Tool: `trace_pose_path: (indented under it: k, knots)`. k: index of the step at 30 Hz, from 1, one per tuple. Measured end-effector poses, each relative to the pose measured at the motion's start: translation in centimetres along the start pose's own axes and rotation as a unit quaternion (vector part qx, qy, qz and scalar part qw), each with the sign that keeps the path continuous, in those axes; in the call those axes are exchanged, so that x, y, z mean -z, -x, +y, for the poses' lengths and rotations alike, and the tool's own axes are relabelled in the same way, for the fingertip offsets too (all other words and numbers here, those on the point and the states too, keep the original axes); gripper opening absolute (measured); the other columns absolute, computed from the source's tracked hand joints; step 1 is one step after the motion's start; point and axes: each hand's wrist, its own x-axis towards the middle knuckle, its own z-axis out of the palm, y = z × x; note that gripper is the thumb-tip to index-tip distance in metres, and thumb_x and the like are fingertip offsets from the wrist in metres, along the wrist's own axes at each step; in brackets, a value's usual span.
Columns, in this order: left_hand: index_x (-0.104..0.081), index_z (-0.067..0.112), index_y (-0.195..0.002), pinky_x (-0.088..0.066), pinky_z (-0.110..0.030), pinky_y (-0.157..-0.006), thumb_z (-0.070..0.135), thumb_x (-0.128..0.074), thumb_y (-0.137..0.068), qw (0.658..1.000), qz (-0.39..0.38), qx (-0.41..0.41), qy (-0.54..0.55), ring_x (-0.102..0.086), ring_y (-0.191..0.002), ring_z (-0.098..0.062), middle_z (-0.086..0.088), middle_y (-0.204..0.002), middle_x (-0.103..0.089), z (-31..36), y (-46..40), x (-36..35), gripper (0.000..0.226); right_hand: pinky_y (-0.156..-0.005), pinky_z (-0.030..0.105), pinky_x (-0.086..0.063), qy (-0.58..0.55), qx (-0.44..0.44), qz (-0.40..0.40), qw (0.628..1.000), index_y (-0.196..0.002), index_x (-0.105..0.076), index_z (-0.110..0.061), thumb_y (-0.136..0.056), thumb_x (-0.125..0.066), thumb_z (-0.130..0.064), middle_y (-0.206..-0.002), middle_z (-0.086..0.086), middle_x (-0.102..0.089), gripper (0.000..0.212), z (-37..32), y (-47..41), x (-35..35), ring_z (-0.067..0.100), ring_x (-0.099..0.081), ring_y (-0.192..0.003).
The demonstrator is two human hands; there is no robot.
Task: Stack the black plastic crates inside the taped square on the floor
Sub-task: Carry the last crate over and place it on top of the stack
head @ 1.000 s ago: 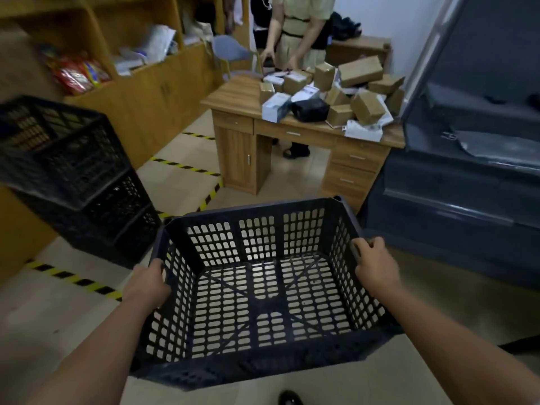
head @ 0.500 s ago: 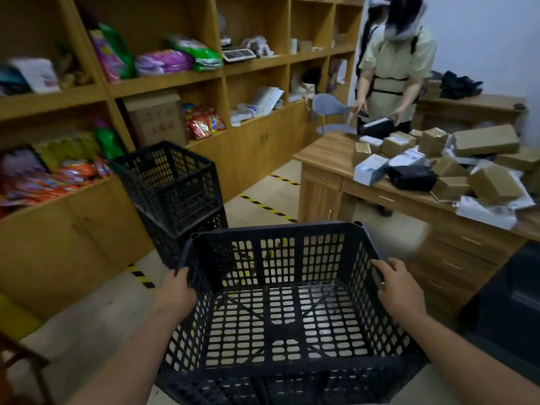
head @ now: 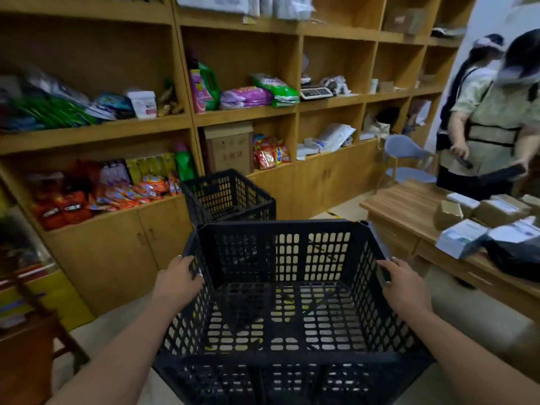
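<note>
I carry an empty black plastic crate (head: 285, 355) in front of me, off the floor. My left hand (head: 178, 283) grips its left rim and my right hand (head: 401, 285) grips its right rim. Just beyond it a stack of black crates (head: 228, 197) stands on the floor against the shelving; the carried crate hides its lower part. A bit of yellow-black floor tape (head: 331, 213) shows behind the carried crate's far rim, and more shows through its mesh bottom.
Wooden shelving with cupboards (head: 292, 112) filled with goods runs along the left and back. A wooden desk (head: 409, 206) with boxes stands at the right, two people (head: 493, 127) behind it. A light chair (head: 406, 159) sits by the shelves, a dark wooden chair (head: 35, 340) at the near left.
My view has swung left and I have come closer to the crate stack, which now sits almost straight ahead behind the carried crate. Both hands keep their grip.
</note>
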Motion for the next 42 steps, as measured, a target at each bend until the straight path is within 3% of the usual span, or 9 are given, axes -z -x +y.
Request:
trace_pose_path:
  k: [8, 12, 14, 18, 21, 30, 32, 38, 42]
  knots:
    - [-0.046, 0.014, -0.142, -0.047, -0.039, -0.098, 0.034, -0.055, -0.093, 0.999, 0.02, -0.01, 0.032, -0.053, -0.123, -0.028, -0.009, -0.146, -0.045, -5.2, -11.9, 4.9, 0.054, -0.078, 0.033, -0.053, 0.012, 0.01, 0.031, 0.999, -0.13, -0.054, -0.036, -0.089, -0.058, -0.012, -0.148, -0.004, -0.042, 0.048, -11.1, -7.9, -2.5, 0.023, -0.053, -0.121]
    - [-0.035, 0.019, -0.149, -0.054, -0.038, -0.085, 0.04, -0.054, -0.092, 0.999, 0.011, -0.035, 0.04, -0.065, -0.1, -0.029, -0.007, -0.14, -0.05, -7.9, -19.8, 7.8, 0.063, -0.074, 0.031, -0.055, 0.017, -0.009, 0.044, 0.999, -0.129, -0.055, -0.036, -0.087, -0.059, -0.009, -0.147, -0.004, -0.044, 0.05, -17.2, -11.6, -4.2, 0.021, -0.054, -0.122]
    - [-0.031, 0.022, -0.15, -0.055, -0.037, -0.08, 0.046, -0.053, -0.091, 0.998, 0.003, -0.044, 0.051, -0.066, -0.097, -0.029, -0.008, -0.132, -0.057, -9.1, -23.3, 9.0, 0.067, -0.073, 0.031, -0.055, 0.021, -0.016, 0.047, 0.999, -0.129, -0.055, -0.036, -0.087, -0.059, -0.009, -0.146, -0.004, -0.045, 0.05, -19.9, -12.9, -5.0, 0.021, -0.054, -0.122]
    - [-0.043, 0.023, -0.142, -0.054, -0.038, -0.081, 0.045, -0.053, -0.089, 0.996, 0.014, -0.057, 0.065, -0.062, -0.106, -0.025, -0.004, -0.127, -0.061, -11.6, -30.0, 10.4, 0.057, -0.069, 0.031, -0.05, 0.018, -0.026, 0.034, 0.999, -0.122, -0.059, -0.032, -0.088, -0.059, -0.013, -0.134, -0.004, -0.055, 0.04, -24.3, -15.9, -5.8, 0.021, -0.057, -0.113]
    - [-0.048, 0.023, -0.138, -0.05, -0.031, -0.066, 0.031, -0.055, -0.09, 0.996, 0.042, -0.072, 0.026, -0.064, -0.1, -0.024, -0.004, -0.122, -0.063, -12.7, -33.4, 10.2, 0.048, -0.061, 0.029, -0.045, 0.026, -0.041, 0.004, 0.999, -0.118, -0.06, -0.033, -0.087, -0.058, -0.01, -0.129, -0.001, -0.058, 0.039, -25.6, -17.6, -5.7, 0.022, -0.06, -0.104]
    - [-0.055, 0.026, -0.134, -0.036, -0.025, -0.049, 0.045, -0.051, -0.09, 0.997, 0.043, -0.06, -0.032, -0.066, -0.094, -0.023, -0.001, -0.108, -0.069, -14.4, -38.6, 9.6, 0.048, -0.064, 0.03, -0.049, 0.07, -0.034, -0.018, 0.997, -0.117, -0.061, -0.033, -0.086, -0.055, -0.004, -0.123, 0.002, -0.062, 0.043, -28.6, -20.4, -6.7, 0.023, -0.061, -0.101]
    - [-0.054, 0.026, -0.134, -0.039, -0.026, -0.052, 0.046, -0.052, -0.09, 0.997, 0.04, -0.059, -0.028, -0.065, -0.097, -0.024, -0.002, -0.111, -0.069, -14.9, -38.7, 9.5, 0.049, -0.063, 0.03, -0.049, 0.072, -0.037, -0.018, 0.997, -0.118, -0.061, -0.033, -0.085, -0.054, -0.003, -0.122, 0.002, -0.062, 0.045, -29.0, -19.9, -6.9, 0.023, -0.061, -0.102]
    - [-0.051, 0.019, -0.137, -0.049, -0.035, -0.082, 0.04, -0.054, -0.09, 0.997, 0.013, -0.079, -0.007, -0.059, -0.115, -0.028, -0.007, -0.129, -0.061, -17.4, -37.1, 10.1, 0.052, -0.065, 0.028, -0.043, 0.073, -0.051, 0.017, 0.996, -0.121, -0.06, -0.029, -0.088, -0.056, -0.01, -0.129, 0.002, -0.059, 0.038, -31.6, -14.6, -7.0, 0.023, -0.059, -0.109]
    - [-0.048, 0.015, -0.139, -0.047, -0.034, -0.085, 0.037, -0.054, -0.092, 0.995, 0.008, -0.102, 0.004, -0.058, -0.117, -0.027, -0.008, -0.132, -0.059, -20.0, -34.8, 11.7, 0.053, -0.063, 0.029, -0.046, 0.062, -0.065, 0.052, 0.995, -0.12, -0.06, -0.029, -0.087, -0.056, -0.009, -0.133, -0.002, -0.056, 0.039, -33.3, -9.6, -7.5, 0.021, -0.057, -0.112]
